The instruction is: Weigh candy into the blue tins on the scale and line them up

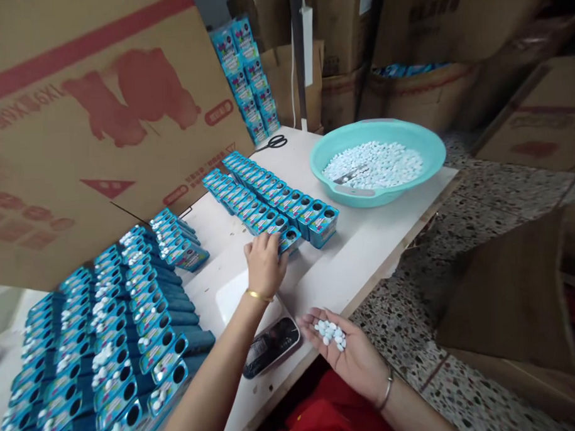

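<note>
Head view shows two bare hands over a white desk [364, 250]. Left hand [265, 261] reaches forward with a gold bangle on its wrist, fingers curled down around one small blue tin [288, 239] at the near end of the rows; the tin stands on the desk, pinched at its near side, its round hole facing up. Right hand [344, 349] lies palm up just off the desk's near edge, cupped loosely and carrying a small heap of white tablets [332, 334], roughly a dozen, well apart from the gripped tin. Two long rows of open tins [268, 197] run from that tin toward the far edge, too many to count exactly. One turquoise basin [431, 154] full of white tablets sits at the far right corner, with one metal scoop [350, 179] lying in it. One pair of black scissors [273, 142] lies by the far edge. One digital scale [268, 342] sits at the near edge beneath the left forearm. A large block of filled tins [108, 347] covers the left end.
</note>
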A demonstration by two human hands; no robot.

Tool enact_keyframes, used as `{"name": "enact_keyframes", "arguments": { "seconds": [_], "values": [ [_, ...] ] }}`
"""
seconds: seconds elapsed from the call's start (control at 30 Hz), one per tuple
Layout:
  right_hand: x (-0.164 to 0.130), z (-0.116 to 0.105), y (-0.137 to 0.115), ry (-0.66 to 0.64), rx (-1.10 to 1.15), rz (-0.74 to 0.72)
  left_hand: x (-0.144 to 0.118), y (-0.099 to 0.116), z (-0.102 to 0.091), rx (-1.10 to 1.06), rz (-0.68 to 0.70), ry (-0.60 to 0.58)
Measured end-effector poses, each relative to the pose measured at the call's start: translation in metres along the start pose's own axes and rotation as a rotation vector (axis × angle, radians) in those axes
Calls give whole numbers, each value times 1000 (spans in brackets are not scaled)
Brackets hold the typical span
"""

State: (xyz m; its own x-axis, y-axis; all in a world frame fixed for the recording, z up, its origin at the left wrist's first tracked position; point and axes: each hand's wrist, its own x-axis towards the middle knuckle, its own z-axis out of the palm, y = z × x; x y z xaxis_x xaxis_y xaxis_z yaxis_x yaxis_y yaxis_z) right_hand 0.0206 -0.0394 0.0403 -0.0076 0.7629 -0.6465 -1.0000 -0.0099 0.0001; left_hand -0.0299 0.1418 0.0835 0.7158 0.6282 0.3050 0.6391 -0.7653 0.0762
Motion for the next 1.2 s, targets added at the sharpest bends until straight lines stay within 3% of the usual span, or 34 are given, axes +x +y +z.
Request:
{"name": "enact_keyframes", "arguments": {
  "seconds": [0.07,0.13,0.2,0.27,0.33,0.4,0.47,0.53,0.67,0.77,0.9,0.97,1.07,1.13,1.2],
  "values": [
    [-1,-2,-5,42,12,0,4,-2,11,22,-3,9],
    [-2,-4,-8,97,26,8,4,-14,8,21,6,51],
    [-2,-5,-10,137,30,26,3,-38,-5,36,-59,112],
    [-1,-5,-9,156,24,51,3,-73,-22,119,-235,135],
    [0,-3,-7,155,19,85,3,-114,-37,270,-441,61],
    [1,0,-3,144,14,109,1,-150,-44,411,-573,-87],
    [0,4,0,134,6,117,-2,-174,-44,476,-606,-198],
    [0,7,2,131,-2,111,-6,-184,-42,478,-568,-238],
    [-3,10,2,116,-8,80,-16,-166,-54,452,-440,-214],
    [-4,10,1,91,-12,68,-29,-127,-83,418,-277,-199],
    [-6,11,6,46,-22,87,-47,-66,-109,311,-124,-379],
    [-8,12,10,18,-31,103,-53,-44,-107,297,-62,-477],
    [-11,12,15,-6,-38,119,-58,-32,-97,295,-15,-545],
    [-13,11,16,-6,-42,121,-59,-32,-95,269,-4,-512],
    [-15,10,15,-6,-44,121,-64,-28,-100,213,8,-384]
  ]
}}
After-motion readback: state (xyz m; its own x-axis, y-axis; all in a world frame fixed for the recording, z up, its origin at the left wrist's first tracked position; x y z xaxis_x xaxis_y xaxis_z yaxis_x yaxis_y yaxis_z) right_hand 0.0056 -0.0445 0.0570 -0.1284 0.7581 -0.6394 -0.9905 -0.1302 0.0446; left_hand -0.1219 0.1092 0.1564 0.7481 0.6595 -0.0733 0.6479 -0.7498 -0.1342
